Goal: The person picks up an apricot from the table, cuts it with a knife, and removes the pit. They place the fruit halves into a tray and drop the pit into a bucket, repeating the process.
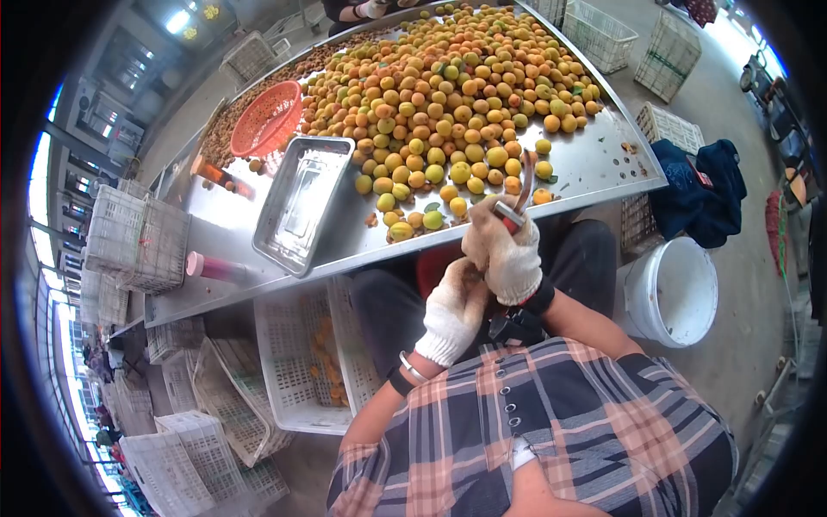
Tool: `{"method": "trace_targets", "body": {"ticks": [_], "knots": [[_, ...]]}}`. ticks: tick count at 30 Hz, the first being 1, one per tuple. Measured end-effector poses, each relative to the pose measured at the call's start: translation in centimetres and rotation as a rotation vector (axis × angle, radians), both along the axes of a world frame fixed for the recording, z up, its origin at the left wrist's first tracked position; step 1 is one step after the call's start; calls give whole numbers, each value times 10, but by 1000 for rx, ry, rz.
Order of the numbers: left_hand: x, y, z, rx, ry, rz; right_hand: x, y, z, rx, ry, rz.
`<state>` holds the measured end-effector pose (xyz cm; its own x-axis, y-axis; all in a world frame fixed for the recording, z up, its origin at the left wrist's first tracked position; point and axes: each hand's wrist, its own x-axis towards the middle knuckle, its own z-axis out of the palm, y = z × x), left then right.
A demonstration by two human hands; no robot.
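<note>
My right hand [506,252], in a white work glove, is closed round the red-and-silver handle of a curved knife [525,183], its blade pointing up over the table edge. Just below and left, my left hand [455,308], gloved too, has its fingers pinched together against the right hand. Whatever lies between the fingers is hidden. Beyond both hands a big heap of yellow-orange apricots [431,95] covers the metal table [379,241]. An oblong steel tray [297,250] rests left of the heap.
An orange-red plastic basket [267,119] sits among apricot pits [220,138]. Left of my knees, a white crate [293,345] holds apricot pieces [327,366]. A white bucket [637,293] stands at right, near dark clothing [702,185]. Another person's gloved hand [372,9] shows across the table.
</note>
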<state>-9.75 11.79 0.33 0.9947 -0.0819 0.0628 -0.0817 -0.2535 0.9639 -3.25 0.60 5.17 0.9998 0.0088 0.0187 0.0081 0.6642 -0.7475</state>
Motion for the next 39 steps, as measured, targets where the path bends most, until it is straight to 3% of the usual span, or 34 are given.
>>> {"method": "trace_targets", "body": {"ticks": [5, 7, 9, 11, 13, 14, 16, 23, 25, 26, 29, 30, 31, 33, 34, 35, 37, 38, 39], "knots": [[-1, 4, 4, 91, 70, -72, -7, -6, 5, 32, -50, 170], [-2, 4, 10, -100, 135, -76, -7, -10, 4, 58, -62, 218], [-3, 4, 11, -111, 150, -88, -4, -16, -1, 107, -26, 313], [-3, 0, 12, -129, 162, -101, -4, -15, -4, 112, 5, 304], [-5, -5, 12, -268, 119, -50, -6, -9, -5, 204, 132, 133], [-5, -5, 15, -269, 121, -45, -6, -13, 4, 203, 175, 182], [-4, -2, 23, 63, -75, -65, -5, -13, 7, 218, 237, 176], [-2, 4, 5, 167, -48, -126, -1, -13, 4, 202, 407, 146], [-1, 4, 6, 222, -66, -121, 0, -14, 4, 256, 451, 156], [0, 3, 5, 234, -204, -101, 2, -16, -2, 396, 446, 228], [3, 2, 8, 299, 19, -164, 5, -16, -12, 476, 495, 245], [3, -1, 10, 305, -31, -124, 9, -15, -13, 482, 439, 291], [5, -1, 7, 193, 3, -121, 9, -12, -16, 341, 470, 170], [8, -4, -2, -157, 124, -109, 15, -13, -20, 333, 474, 127], [12, 1, -6, -1, 49, -130, 19, -16, -20, 384, 440, 129], [12, 0, -8, -178, 162, -128, 22, -21, -18, 429, 435, 131], [14, 7, 9, -162, 414, -154, 27, -35, -20, 394, 295, 198], [14, 10, 9, -353, 499, -194, 27, -40, -14, 256, 275, 170], [14, 9, 8, -355, 501, -196, 26, -43, -19, 168, 262, 165]]}}
